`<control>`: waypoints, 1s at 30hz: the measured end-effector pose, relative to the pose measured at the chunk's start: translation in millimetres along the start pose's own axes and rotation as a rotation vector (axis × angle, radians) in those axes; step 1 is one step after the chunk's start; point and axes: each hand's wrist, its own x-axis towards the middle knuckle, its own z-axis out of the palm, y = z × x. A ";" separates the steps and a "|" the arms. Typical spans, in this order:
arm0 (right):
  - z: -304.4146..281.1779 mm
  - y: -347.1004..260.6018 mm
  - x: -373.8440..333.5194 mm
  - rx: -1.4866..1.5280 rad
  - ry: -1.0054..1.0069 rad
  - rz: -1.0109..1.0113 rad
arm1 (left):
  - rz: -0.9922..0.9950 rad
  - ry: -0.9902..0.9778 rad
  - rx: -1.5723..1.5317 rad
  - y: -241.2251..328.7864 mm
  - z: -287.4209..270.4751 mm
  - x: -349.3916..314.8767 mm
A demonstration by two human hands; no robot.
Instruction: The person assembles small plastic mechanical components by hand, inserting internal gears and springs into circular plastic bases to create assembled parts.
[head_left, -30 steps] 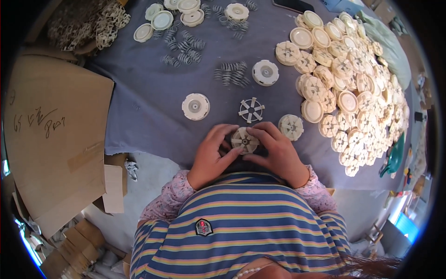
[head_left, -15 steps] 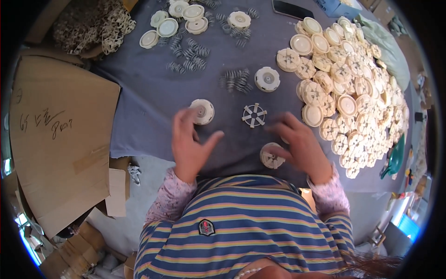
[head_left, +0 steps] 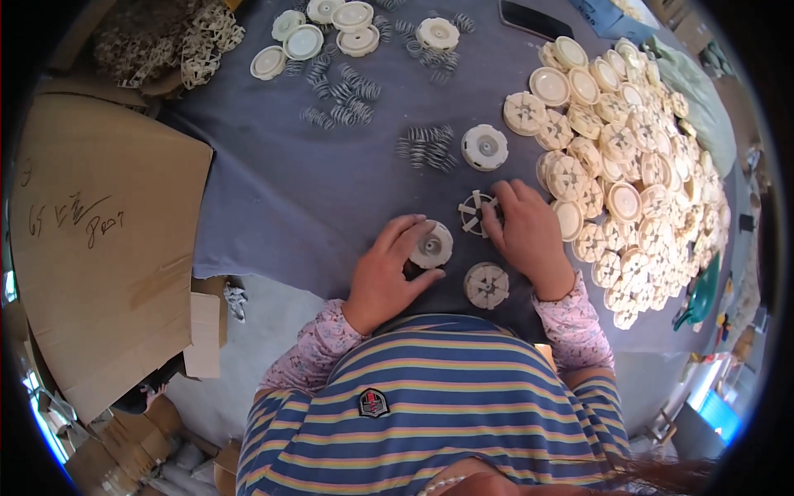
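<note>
My left hand (head_left: 385, 277) is closed round the edge of a white round plastic housing (head_left: 434, 246), fingers at its far side and thumb at its near side. Its face with a stepped hub in the middle is up. My right hand (head_left: 531, 236) pinches the right side of a small white spoked ring (head_left: 471, 221), and its fingertips partly cover it. Between the hands and nearer to me lies an assembled round piece (head_left: 486, 286) with wedge-shaped segments. Beyond the ring, another white housing (head_left: 485, 147) rests beside a cluster of wire springs (head_left: 426, 146).
A large heap of cream round pieces (head_left: 624, 201) covers the table's right side. At the far side are loose springs (head_left: 341, 95), several round discs (head_left: 303, 41) and a phone (head_left: 535, 20). A cardboard box (head_left: 107, 248) stands left, below a pile of small plastic parts (head_left: 169, 45).
My left hand has moved right, bringing the white housing towards the middle. My right hand has left the segmented piece's side and reached forward to the spoked ring.
</note>
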 end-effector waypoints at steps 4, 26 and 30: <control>-17.4 -5.8 -0.7 0.165 0.079 0.011 | 0.004 0.047 -0.057 -7.2 1.1 0.2; -17.6 -26.7 -24.7 0.567 -0.027 -0.092 | -0.129 0.011 -0.213 -3.7 -4.2 -5.1; -12.0 -41.3 -24.4 0.573 -0.078 -0.130 | -0.214 0.020 -0.478 -8.9 -7.5 -8.6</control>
